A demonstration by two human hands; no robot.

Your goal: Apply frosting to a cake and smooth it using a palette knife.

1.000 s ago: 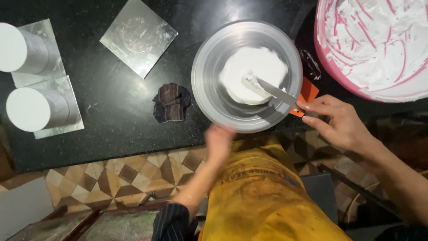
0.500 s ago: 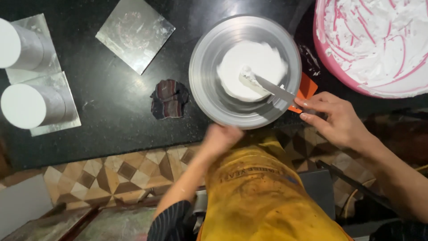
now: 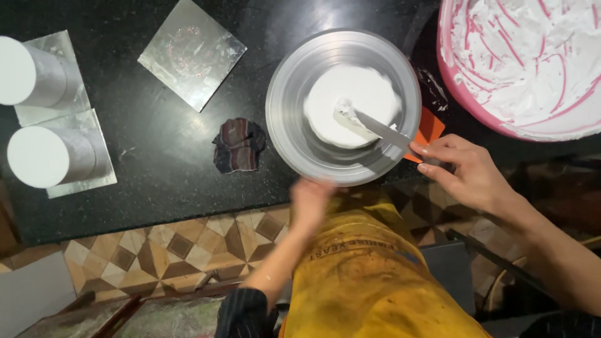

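Gripping a palette knife point(image 3: 375, 128) pointing toward ten o'clock over the iced cake point(image 3: 352, 105), right hand point(image 3: 466, 172) clamped; left hand point(image 3: 311, 197) blurred at the turntable point(image 3: 288, 125) rim, grip unclear

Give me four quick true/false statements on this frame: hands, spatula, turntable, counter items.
1. The right hand holds a spatula on the white cake. True.
2. The left hand is at the turntable rim. True.
3. The pink bowl is empty. False: it holds white cream.
4. Three iced cakes stand at far left. False: two white cylinders on silver boards.
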